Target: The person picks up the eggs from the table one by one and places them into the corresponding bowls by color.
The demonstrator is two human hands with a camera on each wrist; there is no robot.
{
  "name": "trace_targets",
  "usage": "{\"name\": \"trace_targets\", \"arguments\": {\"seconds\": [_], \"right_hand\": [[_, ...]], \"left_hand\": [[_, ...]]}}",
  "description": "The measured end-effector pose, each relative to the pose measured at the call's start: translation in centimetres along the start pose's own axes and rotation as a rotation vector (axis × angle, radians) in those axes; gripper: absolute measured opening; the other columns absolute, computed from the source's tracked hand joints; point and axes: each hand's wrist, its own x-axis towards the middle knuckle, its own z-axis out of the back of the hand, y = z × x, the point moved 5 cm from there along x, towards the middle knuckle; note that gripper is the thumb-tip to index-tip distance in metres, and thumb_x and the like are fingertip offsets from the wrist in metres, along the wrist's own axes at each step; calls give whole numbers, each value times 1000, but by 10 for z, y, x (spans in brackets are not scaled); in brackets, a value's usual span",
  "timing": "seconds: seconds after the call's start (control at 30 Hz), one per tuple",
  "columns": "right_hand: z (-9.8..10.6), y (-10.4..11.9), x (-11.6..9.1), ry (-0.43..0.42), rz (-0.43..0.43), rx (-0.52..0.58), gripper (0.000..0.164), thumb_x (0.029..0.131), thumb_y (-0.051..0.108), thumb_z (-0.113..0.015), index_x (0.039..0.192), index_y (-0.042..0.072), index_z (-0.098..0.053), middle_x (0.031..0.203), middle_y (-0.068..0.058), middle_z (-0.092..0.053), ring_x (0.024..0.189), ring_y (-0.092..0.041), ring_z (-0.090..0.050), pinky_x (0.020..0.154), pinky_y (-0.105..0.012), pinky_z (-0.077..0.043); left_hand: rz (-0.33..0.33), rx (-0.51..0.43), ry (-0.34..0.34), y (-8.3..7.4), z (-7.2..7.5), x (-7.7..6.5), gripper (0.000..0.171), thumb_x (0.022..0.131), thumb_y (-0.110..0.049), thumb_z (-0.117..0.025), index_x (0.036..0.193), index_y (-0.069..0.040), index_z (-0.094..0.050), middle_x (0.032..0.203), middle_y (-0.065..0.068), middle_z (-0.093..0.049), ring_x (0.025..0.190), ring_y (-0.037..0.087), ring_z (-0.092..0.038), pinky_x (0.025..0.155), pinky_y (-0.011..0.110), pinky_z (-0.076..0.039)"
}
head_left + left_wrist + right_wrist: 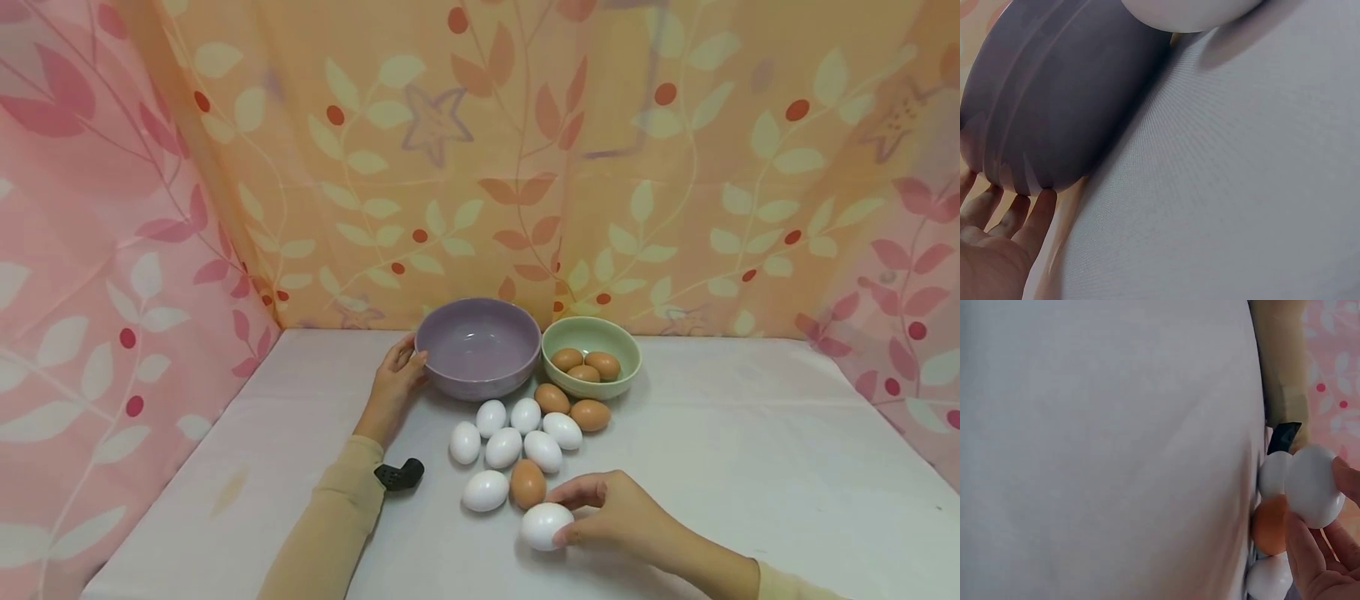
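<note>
My right hand pinches a white egg between thumb and fingers, at the near end of the group of eggs. In the right wrist view the same white egg overlaps a brown egg behind it. At the back, my left hand touches the left side of a purple bowl; in the left wrist view its extended fingertips rest against the bowl's outer wall. No egg shows inside that bowl.
A light green bowl holding several brown eggs stands right beside the purple one. Several loose white eggs and a few brown eggs lie in front of both bowls. A patterned curtain hangs behind the white-covered table.
</note>
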Motion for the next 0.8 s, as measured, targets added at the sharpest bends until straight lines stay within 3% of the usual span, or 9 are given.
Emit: {"name": "trace_targets", "arguments": {"seconds": [0.23,0.4,0.6,0.8], "right_hand": [[13,26,16,-76,5,-39,41,76,22,-85,113,7,-74,108,-6,-76,106,-9,-66,79,-18,-53],[20,38,33,-95,32,-28,42,77,21,-85,113,4,-73,111,-11,-74,109,-20,-66,81,-20,-56],[30,44,59,-149,26,-42,42,76,20,-85,113,5,-73,110,-9,-74,106,-18,-67,80,-20,-55],[41,53,84,-189,47,-39,41,78,15,-83,115,-1,-72,106,-13,-75,93,-15,-70,78,-25,-59]], "left_hand": [[6,-18,2,0,1,2,60,100,-21,-60,154,-13,-34,164,6,-29,142,20,-40,109,40,-43],[8,-23,-5,1,1,2,59,100,-20,-61,153,-13,-36,163,6,-30,142,19,-40,107,39,-44],[13,-19,-1,1,0,1,60,100,-21,-61,153,-14,-36,163,5,-31,141,19,-41,106,36,-45],[14,-28,5,1,-1,0,60,100,-21,-61,154,-14,-35,163,5,-30,143,19,-39,112,44,-41]]}}
